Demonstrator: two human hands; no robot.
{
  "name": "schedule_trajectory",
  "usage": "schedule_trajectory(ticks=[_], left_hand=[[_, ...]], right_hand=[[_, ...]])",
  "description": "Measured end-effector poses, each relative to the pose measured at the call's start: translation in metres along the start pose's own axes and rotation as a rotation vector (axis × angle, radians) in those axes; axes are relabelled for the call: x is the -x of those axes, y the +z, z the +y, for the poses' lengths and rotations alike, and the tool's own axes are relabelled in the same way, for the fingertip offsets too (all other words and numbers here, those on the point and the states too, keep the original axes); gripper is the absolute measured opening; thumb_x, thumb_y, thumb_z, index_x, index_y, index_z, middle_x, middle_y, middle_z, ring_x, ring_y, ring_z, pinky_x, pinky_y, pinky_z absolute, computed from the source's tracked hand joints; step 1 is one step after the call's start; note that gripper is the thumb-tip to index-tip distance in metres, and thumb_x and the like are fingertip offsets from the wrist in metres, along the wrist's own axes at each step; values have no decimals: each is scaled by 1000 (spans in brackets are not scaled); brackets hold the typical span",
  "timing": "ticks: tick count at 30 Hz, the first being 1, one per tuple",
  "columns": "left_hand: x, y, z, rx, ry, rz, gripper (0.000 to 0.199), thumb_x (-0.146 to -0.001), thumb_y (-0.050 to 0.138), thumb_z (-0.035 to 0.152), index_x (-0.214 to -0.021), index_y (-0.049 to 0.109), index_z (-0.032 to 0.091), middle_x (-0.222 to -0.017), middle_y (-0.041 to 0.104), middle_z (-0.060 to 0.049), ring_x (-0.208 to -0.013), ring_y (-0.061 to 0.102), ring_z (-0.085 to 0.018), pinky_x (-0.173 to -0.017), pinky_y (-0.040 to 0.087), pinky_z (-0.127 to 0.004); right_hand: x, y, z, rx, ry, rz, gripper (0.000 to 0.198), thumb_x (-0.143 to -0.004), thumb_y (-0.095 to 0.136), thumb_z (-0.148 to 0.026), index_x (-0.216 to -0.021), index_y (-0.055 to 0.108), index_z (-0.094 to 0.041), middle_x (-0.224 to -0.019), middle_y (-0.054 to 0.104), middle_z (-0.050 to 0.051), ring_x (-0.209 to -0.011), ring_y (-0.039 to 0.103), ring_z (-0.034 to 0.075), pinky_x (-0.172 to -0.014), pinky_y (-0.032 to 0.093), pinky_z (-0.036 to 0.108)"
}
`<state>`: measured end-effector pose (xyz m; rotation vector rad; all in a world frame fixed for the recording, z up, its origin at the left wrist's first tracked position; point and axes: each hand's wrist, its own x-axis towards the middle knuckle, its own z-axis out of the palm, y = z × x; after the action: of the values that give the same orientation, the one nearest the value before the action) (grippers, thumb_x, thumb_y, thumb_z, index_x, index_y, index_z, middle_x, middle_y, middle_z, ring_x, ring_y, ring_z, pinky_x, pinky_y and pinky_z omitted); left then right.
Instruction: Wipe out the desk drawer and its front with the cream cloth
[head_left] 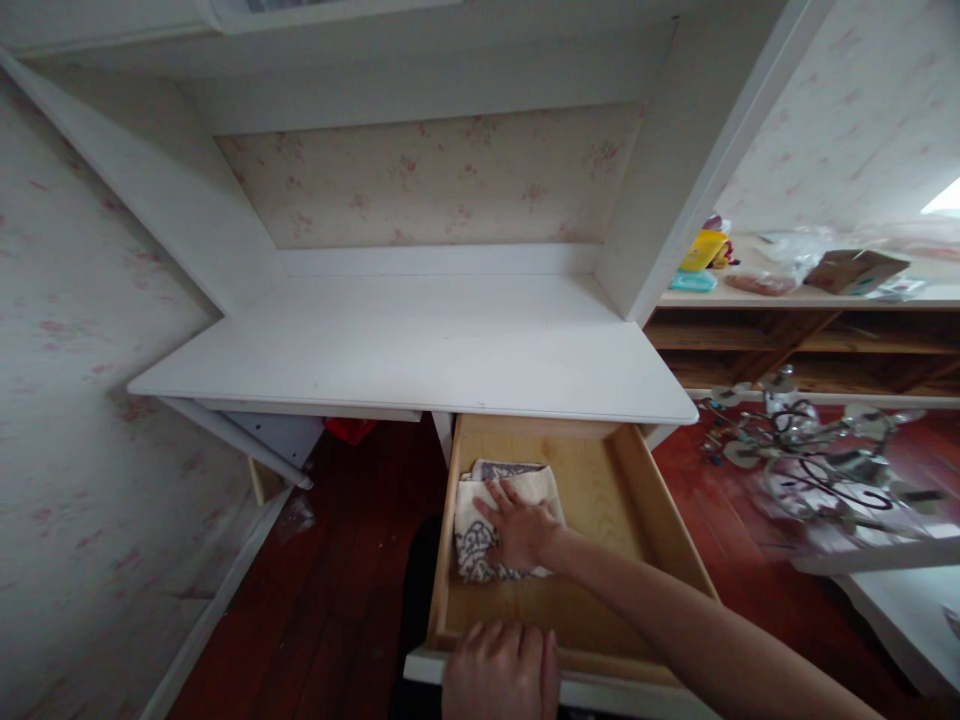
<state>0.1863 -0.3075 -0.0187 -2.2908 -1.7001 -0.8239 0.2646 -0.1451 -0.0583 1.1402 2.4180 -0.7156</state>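
Lying flat and spread, the fingers (498, 496) of the right hand (521, 530) rest on a folded cream cloth with dark grey patterning (471, 545), palm down and gripping nothing that shows. The cloth lies in the left half of a pale wooden drawer with a white front (600, 500), close along its left wall and about midway between its back and front edges. Near the left corner of that front edge, the left hand (501, 670) is closed over the drawer's white front, knuckles up; its fingertips are hidden.

The drawer stands pulled out from under the front edge of a white wooden bench with tall side panels (435, 345), near the front right corner. Past the bench's back edge shows cream wallpaper with pink flowers (420, 185). Below the front edge, left of the drawer, a bright red object (349, 430) is too shaded to make out.

Reddish-brown wooden flooring (337, 590) runs beneath. On it, well apart from the bench's front right corner, sits a chandelier with curved metal arms (840, 450). Behind that, a low brown wooden shelf unit with a pale top (825, 297) carries 1 open brown cardboard box (855, 270) and, nearer its left end, 1 bright yellow item (703, 250).
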Motion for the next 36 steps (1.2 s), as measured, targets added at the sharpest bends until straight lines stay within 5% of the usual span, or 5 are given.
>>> schedule_trajectory(ticks=[12, 18, 30, 33, 36], left_hand=[[5, 4, -5, -49, 24, -61, 16, -81, 55, 19, -67, 52, 24, -55, 56, 3, -51, 54, -16, -52, 35, -32], [6, 4, -4, -50, 20, -52, 17, -83, 54, 19, -67, 51, 24, -56, 56, 3, -51, 54, -16, -53, 35, -32], [1, -1, -1, -25, 3, -76, 22, -87, 49, 19, -67, 52, 26, -57, 58, 3, -52, 55, -17, -54, 33, -34], [0, -3, 0, -19, 3, -79, 23, -88, 48, 19, -66, 53, 25, -57, 58, 3, -53, 54, -17, -55, 33, -33], [-1, -5, 1, -16, -6, -89, 23, -88, 47, 19, -66, 53, 25, -58, 58, 2, -54, 54, -17, -56, 33, -33]], right_hand=[[-39, -40, 19, -51, 133, 76, 87, -80, 43, -65, -154, 9, -35, -160, -13, 1, -143, -10, 39, -92, 16, 82], [-22, -29, 35, -58, 90, 149, 81, -83, 39, -66, -154, 15, -33, -161, -6, 1, -144, -6, 38, -93, 14, 81], [33, -24, 140, -183, 223, 144, 88, -79, 55, -61, -154, 20, -29, -162, 1, 5, -144, -3, 38, -106, 18, 67], [38, -22, 147, -211, 203, 177, 88, -79, 60, -55, -154, 24, -24, -161, 4, 9, -145, 1, 38, -112, 17, 56], [42, -18, 142, -223, 217, 165, 89, -80, 58, -58, -154, 20, -26, -161, 0, 7, -145, -2, 38, -109, 19, 63]])
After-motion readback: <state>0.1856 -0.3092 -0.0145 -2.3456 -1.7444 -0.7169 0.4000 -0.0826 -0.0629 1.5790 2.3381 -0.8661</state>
